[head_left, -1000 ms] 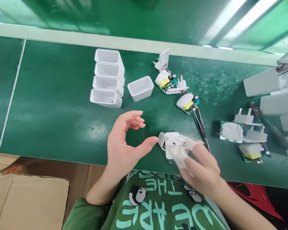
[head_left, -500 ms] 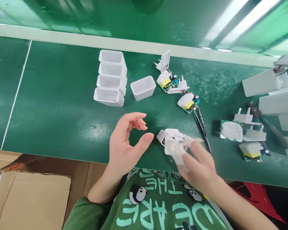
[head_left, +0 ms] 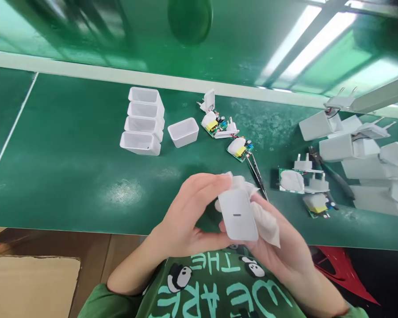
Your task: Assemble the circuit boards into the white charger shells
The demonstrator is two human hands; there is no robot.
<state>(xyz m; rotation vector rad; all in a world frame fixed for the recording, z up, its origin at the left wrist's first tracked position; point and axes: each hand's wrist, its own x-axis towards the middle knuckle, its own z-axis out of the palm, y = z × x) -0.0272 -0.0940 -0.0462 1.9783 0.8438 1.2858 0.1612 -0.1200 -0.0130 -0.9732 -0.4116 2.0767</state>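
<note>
A white power adapter [head_left: 238,216] with a small dark slot in its end face is held up close to the bench's front edge. My left hand [head_left: 187,214] grips it from the left, fingers above and thumb below. My right hand [head_left: 287,247] is closed around its right side with a white crumpled tissue [head_left: 267,224] between palm and adapter. The adapter's far end and some of my right fingers are hidden. Beyond my hands lies a pair of tweezers [head_left: 257,173], its tips by a circuit board with a yellow part [head_left: 240,149].
Several open white cases [head_left: 141,142] stand in a column, with a single case [head_left: 183,132] beside them. Another circuit board [head_left: 213,123] carries a plug cap [head_left: 208,102]. On the right are more boards [head_left: 292,181], cutters [head_left: 334,174] and white adapters [head_left: 320,126].
My left hand has moved right and closed on the adapter. The adapter has turned so its slotted end shows. The view has shifted, and the tissue now hangs on the adapter's right.
</note>
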